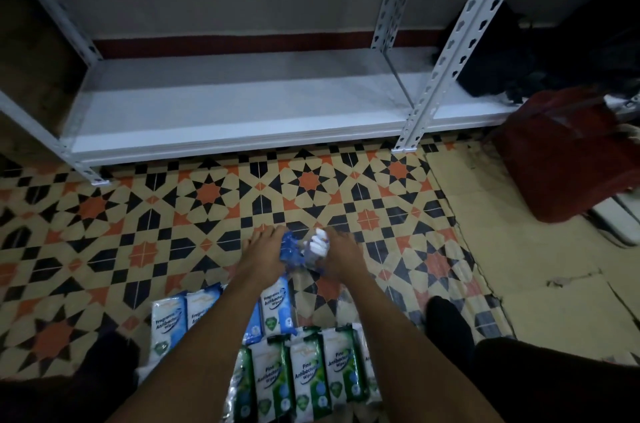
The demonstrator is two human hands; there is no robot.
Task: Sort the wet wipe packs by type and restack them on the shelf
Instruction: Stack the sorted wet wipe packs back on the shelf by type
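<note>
Four green-and-white pine wipe packs [304, 377] lie nearest on the patterned tile floor [104, 215], behind them four blue-and-white fragrance wipe packs [194, 312]. Left hand [265, 254] and right hand [341, 256] grip crumpled blue plastic wrapping [301, 251], fingers curled, before the white metal shelf [242, 111].

blue packs [275, 310]: "Fragrance Antibacterial Wipes" | green packs [306, 376]: "Pine Antibacterial Wipes"

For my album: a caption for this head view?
Both hands grip a blue pack above sorted wipes.
</note>
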